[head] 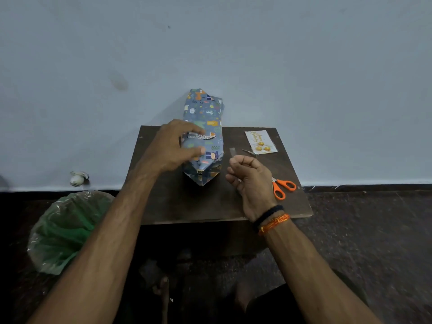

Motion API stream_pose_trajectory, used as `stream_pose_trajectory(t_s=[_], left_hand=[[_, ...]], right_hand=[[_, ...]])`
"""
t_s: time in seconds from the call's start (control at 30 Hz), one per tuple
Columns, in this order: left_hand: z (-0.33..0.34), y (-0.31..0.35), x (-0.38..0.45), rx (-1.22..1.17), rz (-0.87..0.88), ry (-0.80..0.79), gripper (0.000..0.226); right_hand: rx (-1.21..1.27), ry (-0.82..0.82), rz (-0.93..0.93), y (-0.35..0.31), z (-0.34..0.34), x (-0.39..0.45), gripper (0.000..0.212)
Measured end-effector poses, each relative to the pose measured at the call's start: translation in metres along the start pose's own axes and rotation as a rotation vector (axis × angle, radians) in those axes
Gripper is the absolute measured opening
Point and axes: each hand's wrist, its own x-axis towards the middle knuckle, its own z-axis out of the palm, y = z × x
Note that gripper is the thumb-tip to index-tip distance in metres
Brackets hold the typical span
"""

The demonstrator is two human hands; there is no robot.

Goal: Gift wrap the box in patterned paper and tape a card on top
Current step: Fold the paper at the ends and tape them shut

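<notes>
A long box [205,127] wrapped in blue animal-patterned paper lies on the dark wooden board [177,202], its far end against the wall and its near end folded to a point. My left hand [174,146] hovers at its left side, fingers spread and blurred over the top. My right hand [247,176] sits to the right of the box, fingers loosely curled, holding nothing I can see. A white card [260,141] with gold ornaments lies at the board's far right. A short strip of clear tape [232,152] is stuck on the board near it.
Orange-handled scissors [282,187] lie on the board just right of my right wrist. A green plastic bag [67,228] sits on the dark floor at the left. A small white object [78,178] rests by the wall. The grey wall stands close behind the board.
</notes>
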Motion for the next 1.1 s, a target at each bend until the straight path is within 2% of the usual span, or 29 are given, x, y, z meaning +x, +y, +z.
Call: stream_pose_trajectory(t_s=[0.07, 0.3, 0.47, 0.7, 0.9, 1.1], left_hand=[[-0.008, -0.009, -0.007, 0.039, -0.004, -0.090, 0.042], [-0.009, -0.023, -0.018, 0.003, 0.039, -0.115, 0.047], [-0.002, -0.026, -0.022, 0.019, 0.078, -0.048, 0.050], [0.008, -0.030, -0.024, 0.055, 0.131, 0.054, 0.042], [0.013, -0.031, -0.025, 0.054, 0.136, 0.112, 0.040], [0.015, -0.029, -0.024, 0.101, 0.139, 0.132, 0.038]], right_hand=[[-0.002, 0.016, -0.027, 0.004, 0.005, -0.001, 0.016], [-0.142, 0.109, -0.185, 0.021, 0.020, 0.006, 0.033], [-0.093, 0.082, -0.168, 0.024, 0.028, 0.012, 0.041], [-0.201, 0.144, -0.200, 0.033, 0.027, 0.025, 0.045], [-0.567, 0.250, -0.491, 0.027, 0.029, 0.019, 0.045], [-0.515, 0.293, -0.516, 0.030, 0.033, 0.021, 0.048]])
